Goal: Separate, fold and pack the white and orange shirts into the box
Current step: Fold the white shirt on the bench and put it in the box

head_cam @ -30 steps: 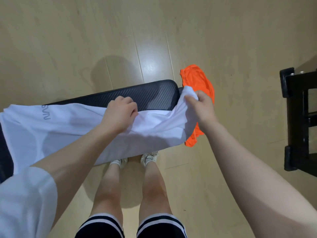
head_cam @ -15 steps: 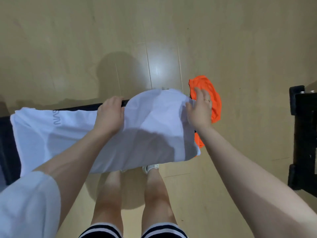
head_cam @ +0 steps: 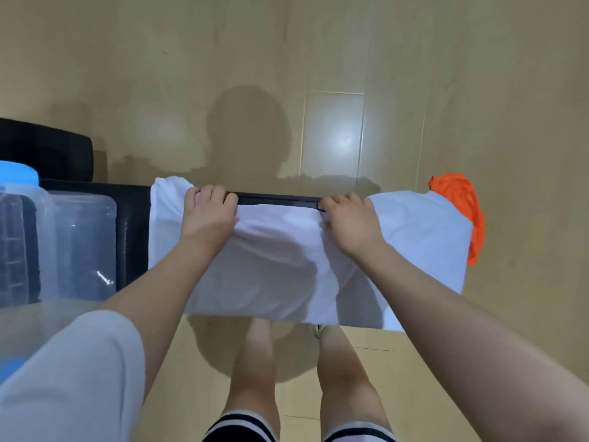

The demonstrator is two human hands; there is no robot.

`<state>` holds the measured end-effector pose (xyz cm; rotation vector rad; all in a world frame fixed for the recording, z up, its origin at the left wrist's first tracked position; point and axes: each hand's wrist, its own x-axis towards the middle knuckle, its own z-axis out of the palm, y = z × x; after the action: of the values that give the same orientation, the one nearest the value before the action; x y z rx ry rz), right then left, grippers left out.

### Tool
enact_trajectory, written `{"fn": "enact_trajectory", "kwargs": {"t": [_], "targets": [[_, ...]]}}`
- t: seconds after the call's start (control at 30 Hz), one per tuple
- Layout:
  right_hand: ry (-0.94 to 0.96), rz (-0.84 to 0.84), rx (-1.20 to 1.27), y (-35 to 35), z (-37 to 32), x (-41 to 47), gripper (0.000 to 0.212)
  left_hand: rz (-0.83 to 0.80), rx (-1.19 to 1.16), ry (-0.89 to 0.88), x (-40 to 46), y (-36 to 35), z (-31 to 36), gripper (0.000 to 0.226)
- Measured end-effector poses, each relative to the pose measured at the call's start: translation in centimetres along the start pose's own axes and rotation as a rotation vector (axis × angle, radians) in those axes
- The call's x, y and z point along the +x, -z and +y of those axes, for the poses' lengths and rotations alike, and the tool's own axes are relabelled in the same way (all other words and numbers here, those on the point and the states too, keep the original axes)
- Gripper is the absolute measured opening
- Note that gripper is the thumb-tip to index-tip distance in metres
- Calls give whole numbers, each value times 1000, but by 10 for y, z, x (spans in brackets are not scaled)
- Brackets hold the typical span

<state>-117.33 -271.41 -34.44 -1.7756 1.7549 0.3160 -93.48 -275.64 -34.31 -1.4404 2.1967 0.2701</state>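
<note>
Both hands, left hand [head_cam: 208, 215] and right hand [head_cam: 349, 223], grip white shirt [head_cam: 414, 237]; orange shirt [head_cam: 463, 199] mostly hidden beneath; no legible writing.

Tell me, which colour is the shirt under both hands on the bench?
White. The head view shows the white shirt spread across the black bench.

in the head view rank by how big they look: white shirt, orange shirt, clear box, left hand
1. white shirt
2. clear box, cut off by the frame's left edge
3. orange shirt, mostly hidden under the white one
4. left hand, close to the orange patch in size, so unsure
</note>
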Motion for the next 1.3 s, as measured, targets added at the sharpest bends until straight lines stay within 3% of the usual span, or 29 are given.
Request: {"fn": "enact_trajectory", "kwargs": {"t": [0.13,0.27,0.33,0.37,0.47,0.53,0.6,0.67,0.73,0.8,0.9,1.0,1.07,1.17,1.23,1.3], "targets": [[-33,-96,-136,5,-10,3,21,-58,-4,-129,-4,-2,-37,42],[-30,160,-44,26,-15,-5,14,191,-14,-205,-10,18,-60,23],[3,204,-96,27,-17,-14,22,247,-77,-259,-13,16,-70,16],[17,150,-124,23,-18,-19,21,201,-93,-268,-18,15,-73,16],[-40,-85,-150,8,-22,-31,18,-145,-243,-155,-26,4,-76,26],[-86,-74,-26,5,-31,-27,26,-312,-427,-16,-25,-3,-76,39],[-168,-42,115,9,-47,-12,27,-246,-515,44,-16,-7,-76,40],[-225,-50,201,7,-59,10,22,-59,-416,-60,-2,-15,-78,36],[-223,-42,243,4,-72,29,24,-14,-307,-155,8,-19,-84,25],[-161,-20,208,-4,-84,43,28,12,-154,-236,14,-19,-88,25],[-143,-6,107,-12,-97,55,21,-266,21,-236,13,-2,-97,41],[-180,80,136,1,-103,60,21,-131,-4,-264,7,-6,-107,42],[-127,247,103,17,-107,63,21,-15,-22,-219,4,-8,-119,44],[-23,467,21,32,-118,72,25,25,-23,-122,1,8,-126,38],[56,481,88,34,-127,78,37,112,-20,-54,-3,9,-127,19],[112,367,213,30,-134,78,49,103,-59,56,-4,3,-125,11]]}}
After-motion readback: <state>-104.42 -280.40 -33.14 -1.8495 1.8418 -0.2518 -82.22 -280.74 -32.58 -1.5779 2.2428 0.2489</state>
